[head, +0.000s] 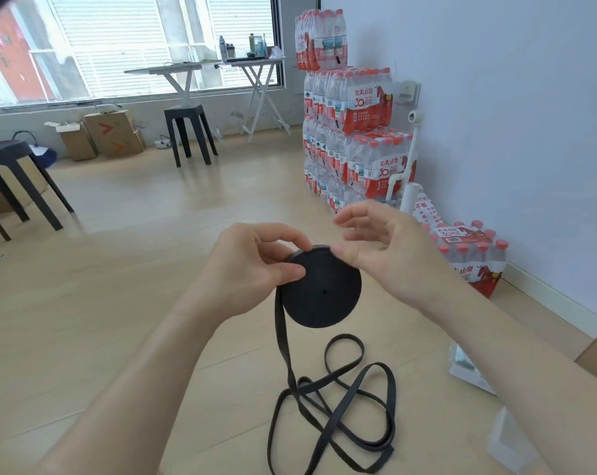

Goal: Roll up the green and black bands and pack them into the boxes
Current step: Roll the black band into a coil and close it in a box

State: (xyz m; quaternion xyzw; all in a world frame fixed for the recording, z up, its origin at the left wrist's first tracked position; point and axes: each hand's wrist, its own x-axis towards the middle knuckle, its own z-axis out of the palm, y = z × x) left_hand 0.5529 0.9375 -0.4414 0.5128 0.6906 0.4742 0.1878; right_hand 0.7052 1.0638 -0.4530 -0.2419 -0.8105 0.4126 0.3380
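This looks like the rolling step. The left hand [256, 265] pinches the round roll of black fabric band [324, 296] at its upper edge, thumb on the flat face. The right hand [382, 248] has an open grip; only its thumb touches the top rim. The loose black band [341, 406] hangs from the roll and lies in loops on the pale wooden floor [136, 303]. Next, I think the roll needs turning to wind that on, flat and snug.

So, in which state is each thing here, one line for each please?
Black roll: partly wound, held up in the air.
Loose band: unwound, hangs from the roll, loops on the floor.
Left hand: pinches the roll's upper edge.
Right hand: fingers relaxed, thumb touches the roll's rim.
Cardboard box: flaps open.
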